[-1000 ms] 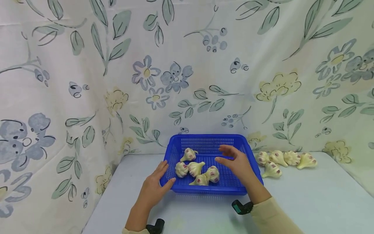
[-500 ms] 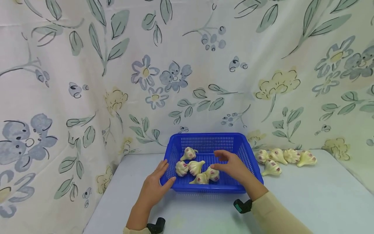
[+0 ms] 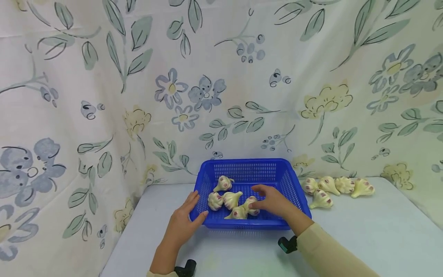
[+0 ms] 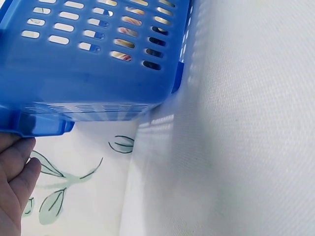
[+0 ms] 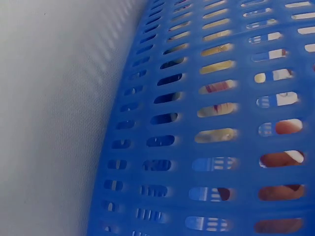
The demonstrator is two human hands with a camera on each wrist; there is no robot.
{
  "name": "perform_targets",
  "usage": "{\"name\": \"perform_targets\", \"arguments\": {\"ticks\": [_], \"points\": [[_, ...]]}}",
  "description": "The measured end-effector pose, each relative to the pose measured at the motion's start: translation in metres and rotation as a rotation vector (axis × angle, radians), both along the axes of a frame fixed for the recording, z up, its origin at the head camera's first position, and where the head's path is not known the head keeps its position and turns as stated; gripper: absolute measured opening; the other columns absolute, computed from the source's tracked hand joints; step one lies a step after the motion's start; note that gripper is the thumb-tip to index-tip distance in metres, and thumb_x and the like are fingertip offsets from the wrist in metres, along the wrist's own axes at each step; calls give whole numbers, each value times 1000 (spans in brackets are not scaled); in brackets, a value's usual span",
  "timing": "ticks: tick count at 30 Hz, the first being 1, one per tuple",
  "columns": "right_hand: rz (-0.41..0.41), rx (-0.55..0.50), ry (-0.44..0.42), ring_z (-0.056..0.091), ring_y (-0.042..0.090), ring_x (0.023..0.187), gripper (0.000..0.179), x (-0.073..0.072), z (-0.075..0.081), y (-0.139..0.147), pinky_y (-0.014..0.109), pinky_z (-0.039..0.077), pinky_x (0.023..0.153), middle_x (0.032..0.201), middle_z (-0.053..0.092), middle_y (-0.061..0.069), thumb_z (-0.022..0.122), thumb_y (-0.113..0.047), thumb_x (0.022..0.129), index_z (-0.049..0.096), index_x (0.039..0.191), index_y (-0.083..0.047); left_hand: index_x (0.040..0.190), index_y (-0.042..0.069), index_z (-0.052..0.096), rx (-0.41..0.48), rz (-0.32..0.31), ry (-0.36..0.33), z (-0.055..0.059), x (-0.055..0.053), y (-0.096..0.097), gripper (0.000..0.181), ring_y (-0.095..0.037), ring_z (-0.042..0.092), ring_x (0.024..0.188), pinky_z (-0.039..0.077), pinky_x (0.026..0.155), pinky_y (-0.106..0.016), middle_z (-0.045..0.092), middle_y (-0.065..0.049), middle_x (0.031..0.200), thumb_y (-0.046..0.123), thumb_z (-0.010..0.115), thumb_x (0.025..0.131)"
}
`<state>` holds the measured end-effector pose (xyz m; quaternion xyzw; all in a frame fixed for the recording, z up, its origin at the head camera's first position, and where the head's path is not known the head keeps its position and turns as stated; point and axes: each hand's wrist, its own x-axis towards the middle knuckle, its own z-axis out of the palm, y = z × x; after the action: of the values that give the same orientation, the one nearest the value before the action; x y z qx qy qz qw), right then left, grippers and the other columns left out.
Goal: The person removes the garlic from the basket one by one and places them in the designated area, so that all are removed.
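A blue slotted plastic basket (image 3: 221, 222) stands on the white tabletop with several garlic bulbs (image 3: 231, 200) lying in its left and front part. My left hand (image 3: 181, 221) rests at the basket's front left corner, fingers extended along the rim; its fingers (image 4: 24, 177) touch the rim from outside in the left wrist view. My right hand (image 3: 273, 202) is inside the basket, thumb and index finger spread beside the rightmost bulb (image 3: 254, 211). The thumb overlaps that bulb in the head view; contact is unclear. Through the slots in the right wrist view, parts of the right hand (image 5: 280, 191) show.
Outside the basket, to its right, several more garlic bulbs (image 3: 337, 186) lie on the table (image 3: 363, 234). A floral curtain (image 3: 238, 88) hangs behind the table and along its left side.
My right hand has moved left and down inside the basket, towards the rightmost bulb there. The left hand stays at the rim, and the bulbs have not moved.
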<state>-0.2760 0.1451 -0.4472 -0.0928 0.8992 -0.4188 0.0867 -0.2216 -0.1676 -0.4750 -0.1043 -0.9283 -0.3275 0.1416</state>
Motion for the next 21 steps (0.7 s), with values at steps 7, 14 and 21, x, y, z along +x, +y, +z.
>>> {"name": "perform_targets", "arguments": {"ticks": [7, 14, 21], "points": [[6, 67, -36, 54, 36, 127, 68, 0, -1, -2, 58, 45, 103, 139, 57, 15, 80, -36, 81, 56, 138, -9, 145, 12, 51, -9, 5, 14, -2, 0, -1, 70, -22, 36, 145, 36, 112, -50, 38, 5, 156, 52, 66, 89], [32, 95, -29, 58, 34, 121, 63, 1, 1, -4, 55, 48, 101, 135, 59, 16, 79, -32, 82, 57, 136, -6, 145, 12, 50, -7, 4, 5, -1, 0, 0, 70, -22, 35, 145, 36, 113, -50, 38, 5, 157, 50, 67, 89], [36, 109, -67, 60, 30, 117, 58, -2, -4, -4, 53, 48, 101, 131, 62, 11, 78, -31, 84, 59, 134, -7, 145, 11, 51, -5, 0, 9, 0, 0, 0, 68, -22, 35, 145, 36, 112, -50, 39, 2, 157, 44, 70, 89]]}}
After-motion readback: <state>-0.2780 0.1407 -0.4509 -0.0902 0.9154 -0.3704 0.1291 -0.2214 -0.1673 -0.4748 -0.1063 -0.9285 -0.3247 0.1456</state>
